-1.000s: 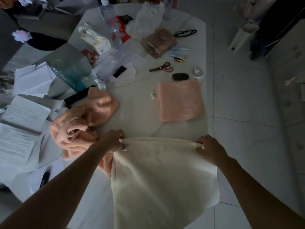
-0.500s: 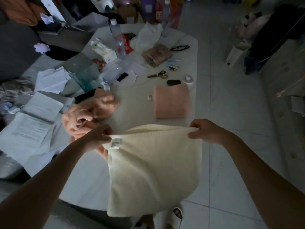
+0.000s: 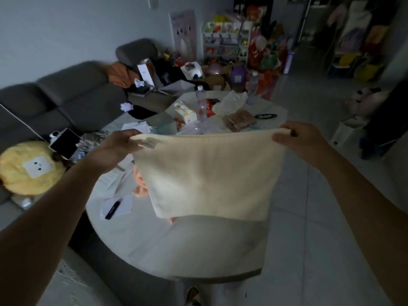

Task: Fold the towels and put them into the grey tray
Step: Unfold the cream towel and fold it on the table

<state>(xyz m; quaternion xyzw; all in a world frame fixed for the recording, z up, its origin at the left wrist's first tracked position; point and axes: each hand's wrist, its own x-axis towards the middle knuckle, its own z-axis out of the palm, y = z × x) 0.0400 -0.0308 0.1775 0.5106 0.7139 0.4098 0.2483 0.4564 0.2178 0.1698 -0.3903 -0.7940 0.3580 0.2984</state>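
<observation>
Cream towel (image 3: 209, 180) now raised higher than a moment ago, hanging doubled above the table (image 3: 123, 228); left hand (image 3: 117, 146) and right hand (image 3: 302, 140) pinch its top corners; soft, light, limp cloth, best held at corners.

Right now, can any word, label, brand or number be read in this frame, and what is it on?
None can be read.
Care tag on the cream towel, beside the left hand: blurred.
Printed papers on the table: too small.
Water bottle label: blurred.
Yellow plush patch: a drawn face, no text.
</observation>
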